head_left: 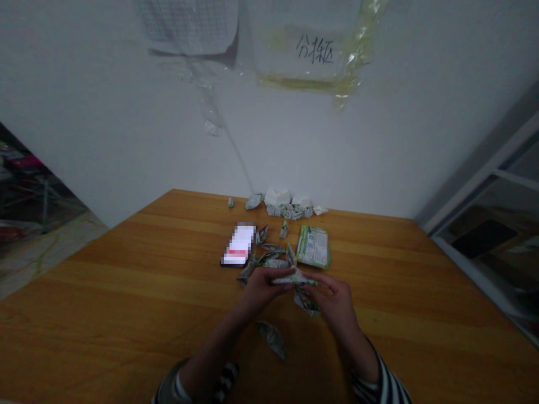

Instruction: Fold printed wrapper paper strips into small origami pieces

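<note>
Between my two hands is a piece of folded printed paper (pixel 297 277), greenish-white and narrow. My left hand (pixel 263 287) pinches its left end between thumb and fingers. On the other side, my right hand (pixel 334 297) closes its thumb and fingers on the right end. Just beyond my hands lie several folded printed-paper pieces (pixel 269 259), partly hidden by my left hand. Another folded piece (pixel 306 303) shows below the held paper, close to my right fingers; whether it is joined to it I cannot tell. A leaf-shaped folded piece (pixel 272 339) lies nearer me, between my forearms.
A phone (pixel 238 245) with a lit, blurred screen lies left of the paper pieces. To the right is a green printed packet (pixel 314 247). Crumpled white and printed paper (pixel 288 205) sits along the back edge of the wooden table (pixel 147 269), against the wall.
</note>
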Motion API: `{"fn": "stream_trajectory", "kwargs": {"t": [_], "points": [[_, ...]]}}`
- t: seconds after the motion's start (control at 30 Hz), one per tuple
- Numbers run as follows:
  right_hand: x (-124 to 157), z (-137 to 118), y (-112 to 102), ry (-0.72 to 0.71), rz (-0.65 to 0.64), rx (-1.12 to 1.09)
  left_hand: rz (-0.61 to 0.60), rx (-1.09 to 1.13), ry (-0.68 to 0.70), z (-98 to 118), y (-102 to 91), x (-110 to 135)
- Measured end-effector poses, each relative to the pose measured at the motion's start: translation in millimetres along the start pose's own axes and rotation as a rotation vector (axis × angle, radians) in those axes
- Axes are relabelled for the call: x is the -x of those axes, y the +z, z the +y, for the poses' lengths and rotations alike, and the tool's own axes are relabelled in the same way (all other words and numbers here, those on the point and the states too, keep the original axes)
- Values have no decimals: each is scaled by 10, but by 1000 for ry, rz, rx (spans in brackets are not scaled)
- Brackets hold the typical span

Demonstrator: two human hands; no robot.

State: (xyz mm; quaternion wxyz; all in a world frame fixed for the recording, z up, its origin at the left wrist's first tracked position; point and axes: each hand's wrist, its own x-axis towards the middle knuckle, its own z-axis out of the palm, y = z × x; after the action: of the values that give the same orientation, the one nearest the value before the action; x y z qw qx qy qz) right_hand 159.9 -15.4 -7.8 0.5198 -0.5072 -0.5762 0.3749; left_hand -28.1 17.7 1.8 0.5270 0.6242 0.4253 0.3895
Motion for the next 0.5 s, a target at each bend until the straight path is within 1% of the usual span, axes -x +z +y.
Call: {"fn": "stream_trajectory", "kwargs": {"t": [0.07, 0.13, 0.2, 0.27, 0.33, 0.4, 0.43, 0.5], "points": [[13, 16, -21, -85, 24, 156, 13, -31, 21, -17, 14, -6], [27, 29, -42, -178, 25, 288, -5, -92, 53, -44, 25, -10], [33, 27, -51, -254, 32, 375, -34, -216, 95, -72, 31, -9], [21, 6, -46, -294, 56, 413, -13, -370, 158, -78, 35, 0], [-6, -24, -33, -303, 106, 384, 19, -463, 236, -45, 41, 20], [-35, -53, -19, -301, 150, 287, -18, -467, 299, 22, 52, 48], [-45, -64, -12, -295, 155, 228, -52, -457, 314, 59, 59, 65], [-45, -76, 10, -258, 113, 144, -91, -467, 307, 123, 78, 100]]}}
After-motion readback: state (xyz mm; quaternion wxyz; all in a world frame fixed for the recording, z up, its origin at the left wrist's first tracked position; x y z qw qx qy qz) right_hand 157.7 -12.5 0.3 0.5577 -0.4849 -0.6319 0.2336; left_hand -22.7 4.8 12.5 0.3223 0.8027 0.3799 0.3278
